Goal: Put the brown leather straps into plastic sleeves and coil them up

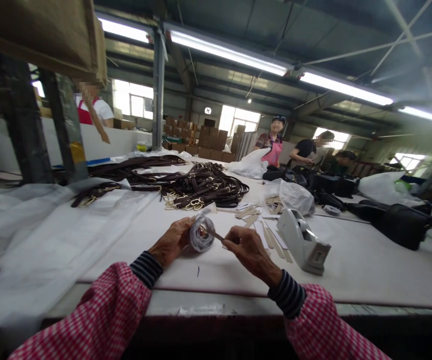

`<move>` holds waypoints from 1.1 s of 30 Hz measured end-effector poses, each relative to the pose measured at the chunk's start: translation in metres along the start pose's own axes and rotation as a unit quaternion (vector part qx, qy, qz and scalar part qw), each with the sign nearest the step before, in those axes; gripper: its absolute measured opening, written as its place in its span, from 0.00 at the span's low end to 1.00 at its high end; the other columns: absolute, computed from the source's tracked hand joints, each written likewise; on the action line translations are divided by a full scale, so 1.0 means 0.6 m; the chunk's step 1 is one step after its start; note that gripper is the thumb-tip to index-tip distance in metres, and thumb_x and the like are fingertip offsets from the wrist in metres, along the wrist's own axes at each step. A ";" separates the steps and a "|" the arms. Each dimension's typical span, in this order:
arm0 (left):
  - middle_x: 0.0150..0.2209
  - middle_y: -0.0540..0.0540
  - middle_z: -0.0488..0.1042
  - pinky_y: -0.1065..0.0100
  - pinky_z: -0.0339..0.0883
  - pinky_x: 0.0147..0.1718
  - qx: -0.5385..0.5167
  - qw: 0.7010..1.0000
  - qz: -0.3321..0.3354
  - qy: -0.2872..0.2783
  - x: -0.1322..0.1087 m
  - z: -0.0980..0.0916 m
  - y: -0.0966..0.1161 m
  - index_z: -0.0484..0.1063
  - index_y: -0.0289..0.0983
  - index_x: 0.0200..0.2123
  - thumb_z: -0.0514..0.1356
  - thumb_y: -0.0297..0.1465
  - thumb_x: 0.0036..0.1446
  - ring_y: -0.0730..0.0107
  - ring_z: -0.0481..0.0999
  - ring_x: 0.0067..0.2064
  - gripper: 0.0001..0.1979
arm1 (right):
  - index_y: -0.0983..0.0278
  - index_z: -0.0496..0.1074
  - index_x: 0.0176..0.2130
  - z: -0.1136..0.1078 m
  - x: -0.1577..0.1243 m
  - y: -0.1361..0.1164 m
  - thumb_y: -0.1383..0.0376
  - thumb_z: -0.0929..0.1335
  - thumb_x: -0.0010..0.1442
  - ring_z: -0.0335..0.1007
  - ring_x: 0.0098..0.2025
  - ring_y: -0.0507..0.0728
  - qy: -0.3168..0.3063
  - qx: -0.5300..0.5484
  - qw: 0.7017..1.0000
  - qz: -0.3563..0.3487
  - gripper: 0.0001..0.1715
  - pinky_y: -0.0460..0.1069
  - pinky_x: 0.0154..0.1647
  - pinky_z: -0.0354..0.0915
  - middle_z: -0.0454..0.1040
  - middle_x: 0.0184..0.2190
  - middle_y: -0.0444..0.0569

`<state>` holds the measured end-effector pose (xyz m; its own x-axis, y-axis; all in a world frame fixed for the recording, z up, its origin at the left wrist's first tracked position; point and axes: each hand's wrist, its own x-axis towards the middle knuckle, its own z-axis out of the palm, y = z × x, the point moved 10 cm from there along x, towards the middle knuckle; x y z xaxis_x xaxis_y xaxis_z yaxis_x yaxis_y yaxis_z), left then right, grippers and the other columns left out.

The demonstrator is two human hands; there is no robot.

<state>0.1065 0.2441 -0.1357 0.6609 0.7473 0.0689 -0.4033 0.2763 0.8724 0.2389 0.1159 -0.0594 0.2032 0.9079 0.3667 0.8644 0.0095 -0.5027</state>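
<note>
"Where is the roll (202, 236)?"

"Just over the front part of the white table (234, 275); the left hand (174, 241) grips it by its side; the right hand (248, 250) pinches 1 thin strip (216, 234), whose far end meets the roll."

"How far along is it?"

"Partway, I judge; the roll is wound, but the strip still juts out; whether it is fastened there, I cannot tell; loose strips (273, 241) lie beside the tape dispenser (294, 245), dark straps (211, 185) behind, neither touched by the 2 hands."
</note>
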 end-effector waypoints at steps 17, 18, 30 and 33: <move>0.35 0.46 0.78 0.69 0.66 0.32 0.025 0.999 0.007 -0.048 -0.008 0.019 0.009 0.76 0.32 0.38 0.72 0.39 0.54 0.69 0.73 0.34 0.16 | 0.69 0.74 0.34 0.075 -0.005 0.005 0.62 0.71 0.54 0.62 0.15 0.47 -0.135 0.406 0.892 0.149 0.10 0.40 0.12 0.48 0.73 0.20 0.44; 0.35 0.46 0.78 0.69 0.66 0.32 0.025 0.998 0.007 -0.051 -0.009 0.020 0.009 0.76 0.33 0.37 0.72 0.39 0.54 0.69 0.73 0.34 0.16 | 0.69 0.74 0.33 0.080 -0.006 0.004 0.63 0.72 0.53 0.61 0.15 0.46 -0.144 0.429 0.878 0.155 0.10 0.40 0.13 0.49 0.73 0.20 0.44; 0.35 0.49 0.75 0.70 0.62 0.33 0.035 0.996 -0.002 -0.085 -0.013 0.032 0.008 0.72 0.35 0.36 0.69 0.35 0.58 0.70 0.70 0.34 0.12 | 0.69 0.73 0.31 0.101 -0.015 0.030 0.64 0.74 0.45 0.52 0.15 0.42 -0.145 0.536 0.798 0.234 0.13 0.40 0.15 0.44 0.67 0.18 0.40; 0.33 0.50 0.74 0.70 0.62 0.33 0.040 0.995 -0.004 -0.093 -0.015 0.035 0.008 0.70 0.36 0.35 0.69 0.36 0.58 0.71 0.69 0.33 0.12 | 0.68 0.72 0.29 0.104 -0.010 0.020 0.63 0.74 0.46 0.55 0.15 0.43 -0.129 0.534 0.805 0.223 0.13 0.40 0.15 0.46 0.68 0.19 0.41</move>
<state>0.1121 0.2257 -0.1221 0.7722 0.6188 0.1440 -0.3508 0.2263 0.9087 0.2194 0.1368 -0.1168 0.1630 0.9764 -0.1414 -0.1843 -0.1107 -0.9766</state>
